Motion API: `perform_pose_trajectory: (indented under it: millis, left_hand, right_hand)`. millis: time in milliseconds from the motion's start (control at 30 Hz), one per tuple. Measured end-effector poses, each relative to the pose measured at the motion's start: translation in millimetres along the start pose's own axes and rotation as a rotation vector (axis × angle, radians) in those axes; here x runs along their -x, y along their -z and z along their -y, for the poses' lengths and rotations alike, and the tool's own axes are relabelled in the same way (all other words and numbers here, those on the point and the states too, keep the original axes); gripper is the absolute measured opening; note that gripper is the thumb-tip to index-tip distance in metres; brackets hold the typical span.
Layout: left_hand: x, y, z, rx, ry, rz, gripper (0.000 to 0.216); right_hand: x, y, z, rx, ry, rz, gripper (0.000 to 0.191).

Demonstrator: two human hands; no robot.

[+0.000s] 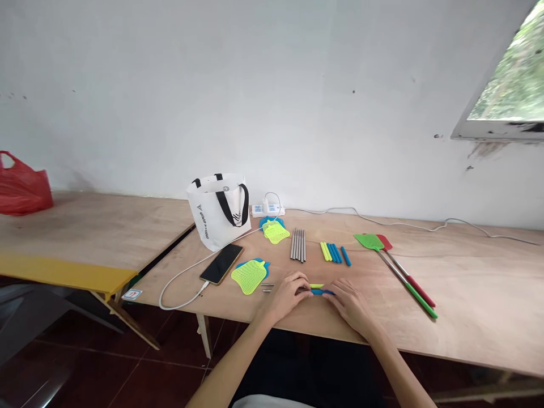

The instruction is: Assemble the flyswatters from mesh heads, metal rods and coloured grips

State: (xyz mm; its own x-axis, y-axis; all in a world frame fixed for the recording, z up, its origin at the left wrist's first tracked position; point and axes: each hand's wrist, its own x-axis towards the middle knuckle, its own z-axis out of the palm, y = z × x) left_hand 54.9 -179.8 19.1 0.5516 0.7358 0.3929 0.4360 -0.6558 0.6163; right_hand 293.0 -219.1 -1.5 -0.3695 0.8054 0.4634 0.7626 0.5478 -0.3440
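My left hand (288, 293) and my right hand (349, 303) rest on the wooden table (467, 306) near its front edge, fingers curled around thin parts. The left hand covers metal rods (267, 287) that stick out to its left. Between the hands lie a yellow-green grip (317, 285) and a blue grip (322, 292); the right hand's fingertips touch the blue one. A yellow-green swatter head (249, 276) lies just left of the left hand, on top of a blue one.
Further back lie a bundle of metal rods (298, 245), coloured grips (335, 253), another swatter head (276, 231), two finished swatters (397, 269), a phone (221, 263) on a cable, a white tote bag (220, 209) and a power strip (267, 210). A red bag (21, 187) sits far left.
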Motion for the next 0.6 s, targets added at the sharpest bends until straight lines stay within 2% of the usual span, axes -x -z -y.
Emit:
perform_pose_trajectory:
  millis: [133,300,433,600]
  left_hand:
    - [-0.1,0.0,-1.9,-0.042,-0.01,0.006,0.007]
    - [0.7,1.5,-4.3,-0.119,0.047,-0.011,0.01]
    - [1.3,3.9,-5.1,-0.189,0.122,-0.038,0.009]
    - [1.8,2.2,-2.4,-0.261,0.139,-0.083,0.008]
  right_hand:
    - [0.3,-0.2,-2.1,0.091,-0.032,-0.02,0.026]
    - [0.4,-1.1,-6.5,0.037,-0.084,0.013,0.022]
    - [2.5,-3.2,-16.6,0.06,-0.183,-0.058,0.019]
    - [5.7,-5.1,-25.2,0.115,-0.251,-0.137,0.018]
